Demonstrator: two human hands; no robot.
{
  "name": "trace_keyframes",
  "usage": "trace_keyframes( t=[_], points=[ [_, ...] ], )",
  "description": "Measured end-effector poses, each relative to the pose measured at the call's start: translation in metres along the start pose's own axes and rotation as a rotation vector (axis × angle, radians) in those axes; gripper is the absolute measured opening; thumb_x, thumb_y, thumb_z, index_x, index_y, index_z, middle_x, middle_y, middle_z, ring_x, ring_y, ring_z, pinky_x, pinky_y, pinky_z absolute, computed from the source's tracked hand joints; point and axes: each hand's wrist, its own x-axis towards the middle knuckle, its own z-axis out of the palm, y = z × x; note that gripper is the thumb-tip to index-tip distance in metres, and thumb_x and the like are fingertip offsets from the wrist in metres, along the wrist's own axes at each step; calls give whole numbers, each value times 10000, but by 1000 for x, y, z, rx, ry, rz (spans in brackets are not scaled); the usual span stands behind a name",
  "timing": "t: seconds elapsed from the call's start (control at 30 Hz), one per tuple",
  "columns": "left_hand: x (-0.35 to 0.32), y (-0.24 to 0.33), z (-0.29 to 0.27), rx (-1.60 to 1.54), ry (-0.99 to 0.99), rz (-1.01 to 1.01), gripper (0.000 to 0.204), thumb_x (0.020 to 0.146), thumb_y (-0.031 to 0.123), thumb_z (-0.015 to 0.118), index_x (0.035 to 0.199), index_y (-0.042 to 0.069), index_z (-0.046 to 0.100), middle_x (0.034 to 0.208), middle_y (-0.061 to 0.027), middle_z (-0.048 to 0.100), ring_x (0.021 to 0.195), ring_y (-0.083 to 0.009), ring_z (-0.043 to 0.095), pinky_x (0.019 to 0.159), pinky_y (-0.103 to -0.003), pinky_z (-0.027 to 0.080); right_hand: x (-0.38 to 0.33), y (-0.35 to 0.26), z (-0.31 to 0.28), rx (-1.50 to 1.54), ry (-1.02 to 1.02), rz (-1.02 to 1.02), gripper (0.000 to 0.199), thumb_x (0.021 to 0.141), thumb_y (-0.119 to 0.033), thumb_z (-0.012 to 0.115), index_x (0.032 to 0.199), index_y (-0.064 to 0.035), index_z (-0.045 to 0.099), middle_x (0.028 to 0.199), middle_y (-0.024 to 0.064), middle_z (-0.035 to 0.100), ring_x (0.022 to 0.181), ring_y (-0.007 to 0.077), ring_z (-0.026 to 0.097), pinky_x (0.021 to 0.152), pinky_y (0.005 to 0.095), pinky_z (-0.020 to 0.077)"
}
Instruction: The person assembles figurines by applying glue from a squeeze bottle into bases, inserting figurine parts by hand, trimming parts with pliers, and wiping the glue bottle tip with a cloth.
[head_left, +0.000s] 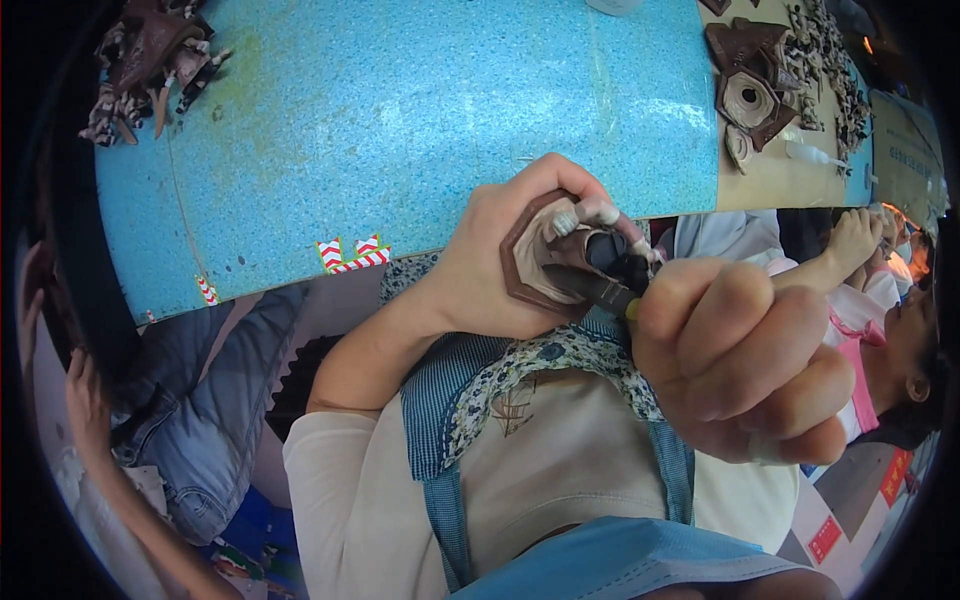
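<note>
My left hand (480,240) is wrapped round a small figurine (565,222) on a brown, angular base with a cream inner surface. The figurine lies tilted over the near edge of the blue table, with pale and dark parts pointing to the right. Close beside it, my right hand (745,360) is closed, fingers curled, on a slim dark tool (605,292) with a yellow bit at the fingertips. The tool's dark end reaches to the figurine's base and seems to touch it. Its handle is hidden in my fist, so its exact kind does not show.
Similar brown figurine pieces lie piled at the table's (400,130) far left (155,60) and far right (755,85). A small white bottle (815,153) lies near the right pile. Another person's hands (860,235) are at work on the right; a person's arm (100,420) shows at left.
</note>
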Motion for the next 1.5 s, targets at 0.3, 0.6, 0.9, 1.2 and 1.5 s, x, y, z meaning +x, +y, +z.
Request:
trace_keyframes(
  t=[0.3,0.6,0.9,1.2,1.5],
  points=[
    [-6,-11,1,59,76,-14,501,575,117,829,983,-21,575,1049,-101,531,880,-138,571,770,-259,466,2,-12,-3,-19,-35,-27,317,944,-362,405,708,-153,435,743,16,479,576,135,370,590,325,389],
    [-7,-6,4,100,18,-32,476,611,-11,753,999,43,482,902,-82,671,848,-152,649,752,-269,496,-6,-9,0,-32,-71,61,340,958,-373,377,708,-149,432,743,32,476,591,160,362,586,346,378],
    [-1,-1,2,136,45,38,496,612,-14,757,1017,36,475,927,-82,662,874,-157,645,776,-278,502,-3,3,6,1,21,11,360,971,-398,370,713,-148,401,807,42,468,632,157,353,578,312,350],
    [-10,-12,15,174,202,153,561,668,-81,712,1122,29,400,1115,-108,549,1015,-166,572,887,-301,473,18,-61,-21,-136,-88,-138,430,871,-477,560,1014,-72,543,912,58,515,716,158,420,594,284,341],
    [-27,10,25,-111,-12,-230,586,611,-13,783,1125,40,506,1081,-50,545,965,-114,549,832,-259,458,36,-27,-59,-812,-744,93,391,620,-146,706,992,-27,675,899,107,610,700,225,503,621,307,398]
  ],
)
